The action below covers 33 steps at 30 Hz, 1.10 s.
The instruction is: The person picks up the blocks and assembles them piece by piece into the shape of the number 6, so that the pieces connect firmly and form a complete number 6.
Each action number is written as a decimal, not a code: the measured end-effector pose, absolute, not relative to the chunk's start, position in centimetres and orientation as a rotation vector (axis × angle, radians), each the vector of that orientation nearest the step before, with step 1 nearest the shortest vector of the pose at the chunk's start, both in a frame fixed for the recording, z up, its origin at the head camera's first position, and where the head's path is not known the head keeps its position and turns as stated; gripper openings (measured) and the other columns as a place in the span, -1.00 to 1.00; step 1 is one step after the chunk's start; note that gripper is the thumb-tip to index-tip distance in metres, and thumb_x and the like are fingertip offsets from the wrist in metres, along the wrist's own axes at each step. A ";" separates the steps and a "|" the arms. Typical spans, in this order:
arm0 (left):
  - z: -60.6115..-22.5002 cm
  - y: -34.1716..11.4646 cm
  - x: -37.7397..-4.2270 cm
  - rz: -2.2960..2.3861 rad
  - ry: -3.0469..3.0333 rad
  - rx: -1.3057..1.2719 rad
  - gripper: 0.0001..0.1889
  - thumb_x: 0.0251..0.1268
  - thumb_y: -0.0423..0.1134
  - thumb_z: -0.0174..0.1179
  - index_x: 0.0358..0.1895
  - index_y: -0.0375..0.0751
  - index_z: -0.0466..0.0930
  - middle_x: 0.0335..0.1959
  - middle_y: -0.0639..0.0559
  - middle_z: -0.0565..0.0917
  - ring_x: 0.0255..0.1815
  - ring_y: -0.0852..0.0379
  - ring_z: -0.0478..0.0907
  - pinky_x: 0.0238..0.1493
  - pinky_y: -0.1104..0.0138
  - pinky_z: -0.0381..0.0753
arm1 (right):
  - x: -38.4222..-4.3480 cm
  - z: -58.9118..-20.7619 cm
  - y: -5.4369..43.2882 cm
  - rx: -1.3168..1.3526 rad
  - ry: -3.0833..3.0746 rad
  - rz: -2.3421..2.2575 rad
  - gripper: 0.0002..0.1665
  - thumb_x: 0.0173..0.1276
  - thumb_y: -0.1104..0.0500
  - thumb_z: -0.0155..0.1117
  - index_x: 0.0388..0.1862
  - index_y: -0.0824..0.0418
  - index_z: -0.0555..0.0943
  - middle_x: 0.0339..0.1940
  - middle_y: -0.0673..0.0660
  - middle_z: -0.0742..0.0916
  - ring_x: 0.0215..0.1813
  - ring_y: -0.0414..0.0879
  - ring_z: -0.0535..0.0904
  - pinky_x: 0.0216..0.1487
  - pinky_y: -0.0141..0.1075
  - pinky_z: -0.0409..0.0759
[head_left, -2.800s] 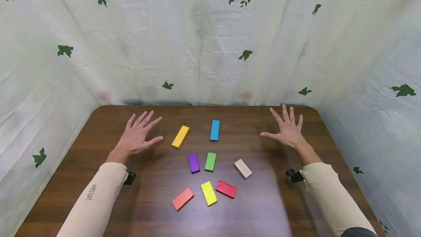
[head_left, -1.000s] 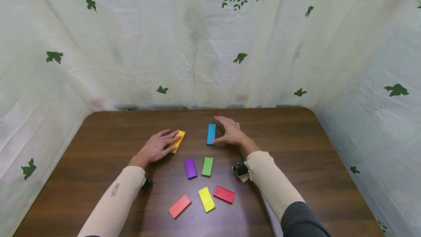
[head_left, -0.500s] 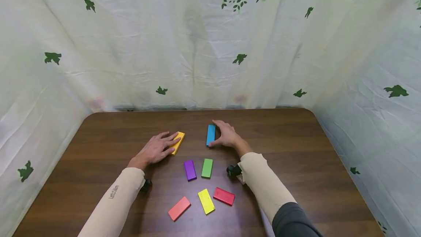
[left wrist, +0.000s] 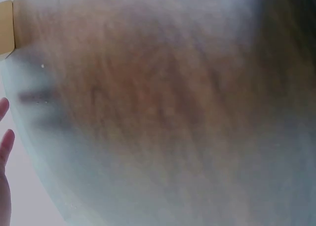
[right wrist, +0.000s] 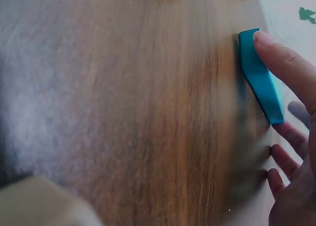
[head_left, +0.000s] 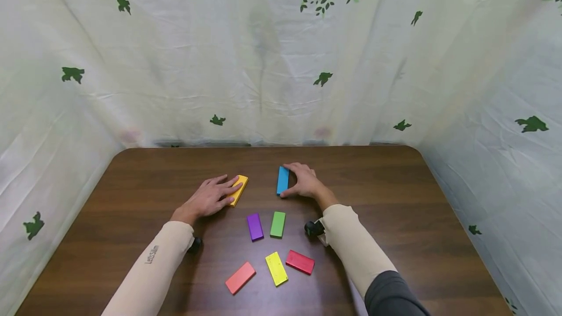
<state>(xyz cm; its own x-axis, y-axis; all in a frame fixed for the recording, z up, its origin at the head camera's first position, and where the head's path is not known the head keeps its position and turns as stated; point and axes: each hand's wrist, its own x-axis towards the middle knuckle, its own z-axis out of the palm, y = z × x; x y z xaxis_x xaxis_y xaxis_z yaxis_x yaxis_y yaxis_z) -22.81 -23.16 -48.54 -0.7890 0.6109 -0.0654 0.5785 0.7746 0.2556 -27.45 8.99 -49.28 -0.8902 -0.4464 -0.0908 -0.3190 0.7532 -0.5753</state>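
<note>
In the head view, my right hand grips a blue block by its two ends. The right wrist view puts the thumb on one end of the blue block and a fingertip at the other. At the left, my left hand lies over an orange-yellow block, its fingers fairly straight across the top. Part of that block is hidden under the fingers. The left wrist view catches only fingertips and a corner of the block at its edge.
Nearer on the wooden table lie a purple block, a green block, a coral block, a yellow block and a red block. A pale block is mostly hidden beneath the right wrist. A white curtain hangs behind.
Both hands have come inward from wide apart, the left onto the orange-yellow block, the right to the blue one. Over the last half second the right hand has closed on the blue block, which turned slightly.
</note>
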 end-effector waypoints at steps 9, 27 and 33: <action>-48.6 -23.3 -22.7 0.328 2.830 0.964 -0.45 0.41 -0.09 0.07 0.43 -0.09 0.28 0.48 -0.10 0.23 0.44 -0.36 0.11 0.33 -0.24 0.07 | -27.4 -49.2 8.8 -0.669 2.754 -0.708 0.08 -0.03 -0.31 0.50 0.46 -0.02 0.32 0.37 0.14 0.39 0.40 0.09 0.22 0.33 0.04 0.15; -48.6 -23.2 -22.7 0.309 2.845 1.010 -0.46 0.43 -0.09 0.05 0.42 -0.09 0.30 0.46 -0.11 0.25 0.42 -0.35 0.14 0.30 -0.24 0.11 | -28.4 -48.1 8.9 -0.924 2.643 -0.582 -0.16 0.07 -0.10 0.52 0.36 -0.02 0.47 0.48 0.12 0.29 0.44 0.19 0.14 0.38 0.16 0.08; -48.5 -23.2 -22.6 0.310 2.836 0.999 -0.46 0.44 -0.08 0.04 0.43 -0.08 0.29 0.47 -0.10 0.24 0.43 -0.34 0.14 0.31 -0.23 0.12 | -28.8 -48.2 8.6 -0.942 2.625 -0.589 -0.15 0.05 -0.10 0.54 0.34 0.03 0.48 0.44 0.15 0.31 0.42 0.17 0.16 0.38 0.01 0.22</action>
